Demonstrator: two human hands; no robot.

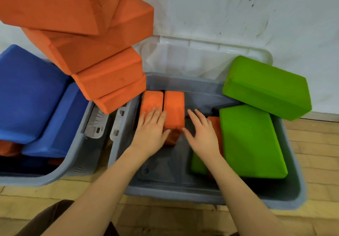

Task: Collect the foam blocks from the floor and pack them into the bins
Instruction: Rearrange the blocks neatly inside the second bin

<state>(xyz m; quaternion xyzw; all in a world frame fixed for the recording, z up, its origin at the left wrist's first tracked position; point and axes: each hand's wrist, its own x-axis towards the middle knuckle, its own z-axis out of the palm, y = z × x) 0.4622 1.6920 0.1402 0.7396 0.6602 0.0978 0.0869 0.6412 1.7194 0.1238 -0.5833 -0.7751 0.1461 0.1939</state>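
Note:
Two orange foam blocks (pixel 173 107) stand on edge side by side at the back left of the grey bin (pixel 211 195) in front of me. My left hand (pixel 152 131) lies flat on their tops with straight fingers. My right hand (pixel 202 133) hovers open just right of them, fingers spread, holding nothing. A green block (pixel 251 142) lies flat in the bin's right half, over another orange block (pixel 215 127). A second green block (pixel 266 87) rests tilted on the bin's back right rim.
A leaning stack of orange blocks (pixel 102 52) towers over the gap between the two bins at upper left. The left grey bin (pixel 73 162) holds blue blocks (pixel 31 92). The clear lid (pixel 192 55) stands open against the white wall. Wooden floor surrounds the bins.

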